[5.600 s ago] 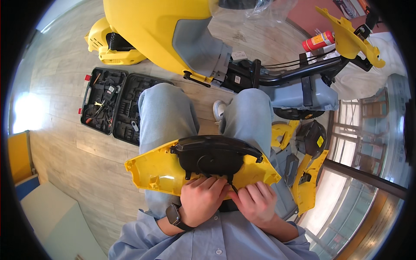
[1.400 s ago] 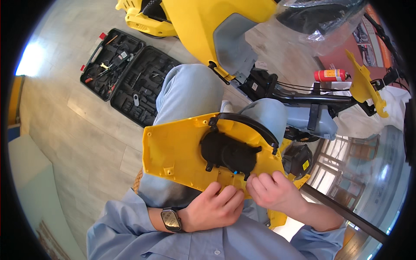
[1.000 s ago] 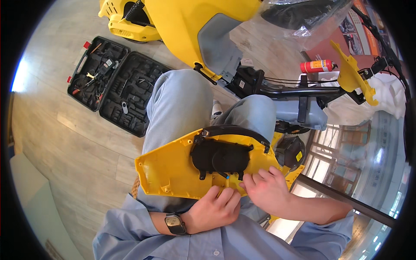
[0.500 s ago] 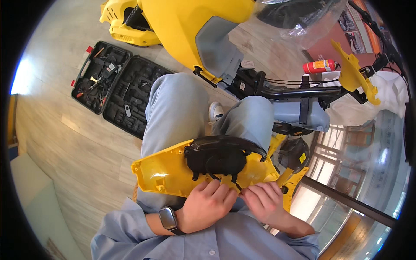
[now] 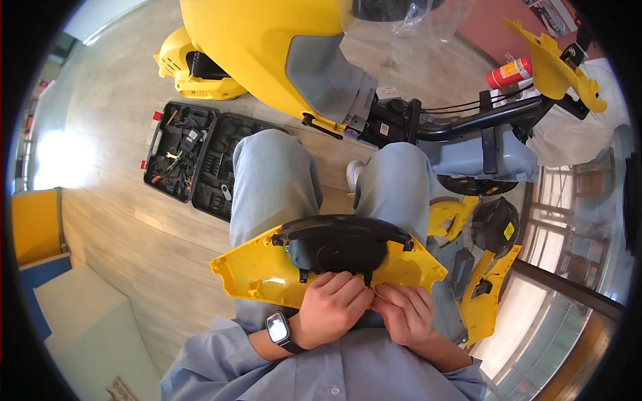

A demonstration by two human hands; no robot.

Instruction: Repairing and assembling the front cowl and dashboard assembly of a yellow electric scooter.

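Observation:
Across my thighs rests a yellow plastic scooter panel [image 5: 249, 262], hollow inner side up. A rounded black housing [image 5: 338, 254], resembling a headlight unit, sits in its middle under a curved black rim. My left hand [image 5: 336, 304] is closed at the panel's near edge, just below the housing, fingers curled. Beside it my right hand [image 5: 405, 311] is closed too, thumb and fingers pinched together. The fingertips of both hands almost meet. Whatever small thing they grip is hidden by the fingers.
Ahead stands a partly stripped yellow scooter body [image 5: 261, 60] with a black frame tube [image 5: 481, 127]. An unfolded black tool case [image 5: 177, 150] lies on the floor at left. At right are loose yellow panels [image 5: 491, 294], a red fire extinguisher [image 5: 510, 72] and a glass surface [image 5: 568, 267].
The view has shifted, so the scooter and tool case appear elsewhere in the picture. A thin dark piece seen between my fingertips is now hidden. Both hands stay at the panel's near edge.

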